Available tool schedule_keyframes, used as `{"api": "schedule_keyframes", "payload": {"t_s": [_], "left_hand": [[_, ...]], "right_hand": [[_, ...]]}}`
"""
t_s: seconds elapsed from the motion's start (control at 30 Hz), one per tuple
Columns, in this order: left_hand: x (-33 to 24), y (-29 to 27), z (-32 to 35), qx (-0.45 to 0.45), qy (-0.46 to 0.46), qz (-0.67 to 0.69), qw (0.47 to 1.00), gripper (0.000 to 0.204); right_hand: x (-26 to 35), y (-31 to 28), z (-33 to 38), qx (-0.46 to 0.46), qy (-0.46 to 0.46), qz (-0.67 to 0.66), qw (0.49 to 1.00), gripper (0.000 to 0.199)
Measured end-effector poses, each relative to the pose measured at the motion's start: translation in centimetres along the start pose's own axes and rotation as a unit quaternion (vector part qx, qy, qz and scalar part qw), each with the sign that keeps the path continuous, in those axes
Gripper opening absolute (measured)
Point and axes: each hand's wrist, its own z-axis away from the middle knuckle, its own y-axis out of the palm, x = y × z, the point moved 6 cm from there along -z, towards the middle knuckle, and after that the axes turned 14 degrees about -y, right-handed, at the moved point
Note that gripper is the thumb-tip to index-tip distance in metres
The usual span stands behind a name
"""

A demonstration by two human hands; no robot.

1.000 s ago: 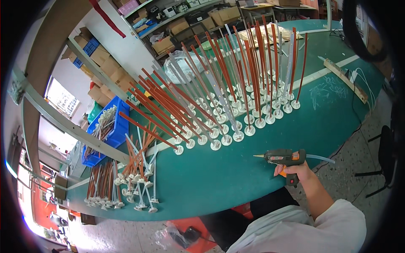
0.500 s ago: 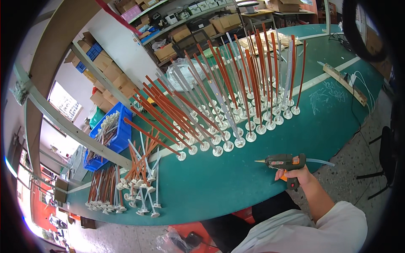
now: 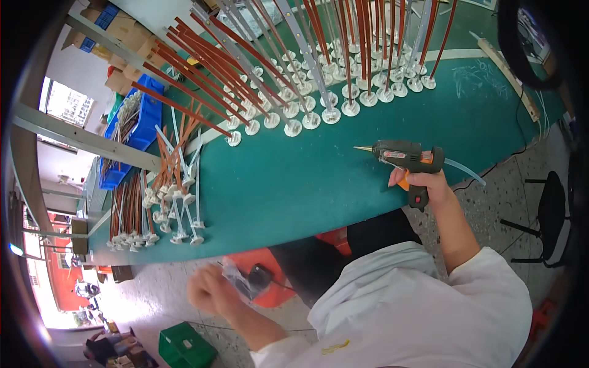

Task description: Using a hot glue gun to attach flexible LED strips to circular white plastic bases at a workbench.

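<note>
My right hand is wrapped round the grip of a dark green glue gun with an orange trigger. Its nozzle points left over the table, and a clear glue stick sticks out of its back end. Low on the left, off the table's near edge, my left hand is smeared by motion, so I cannot make out its fingers. Right by it, a clear plastic bag and a black plug-like block lie on a red seat.
Rows of red-brown and clear strips on round white bases stand across the green table. More strips with white ends lie heaped at the left, near a blue crate. A wooden bar lies far right.
The view has tilted down, so the table sits higher in it. My left hand has come into view at the lower left. The glue gun stays in my right hand.
</note>
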Motion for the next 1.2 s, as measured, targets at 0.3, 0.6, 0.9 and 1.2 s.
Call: {"api": "schedule_keyframes", "payload": {"t_s": [0.3, 0.6, 0.9, 1.2], "left_hand": [[6.8, -8.9, -17.4, 0.083, 0.13, -0.691, 0.706, 0.048], [8.3, -5.0, -18.3, 0.111, -0.001, -0.762, 0.638, 0.033], [-14.3, 12.9, 7.2, 0.794, 0.052, 0.294, 0.53, 0.029], [-6.6, 18.6, 7.0, 0.587, -0.032, 0.173, 0.79, 0.018]], "right_hand": [[-0.8, 0.6, -0.2, 0.027, 0.0, 0.041, 0.999, 0.021], [-0.6, -0.2, -0.5, 0.057, -0.024, 0.037, 0.997, 0.024], [0.0, 0.4, -0.1, 0.052, -0.037, 0.059, 0.996, 0.028], [-0.8, -0.3, 0.1, 0.047, -0.051, 0.051, 0.996, 0.031]]}}
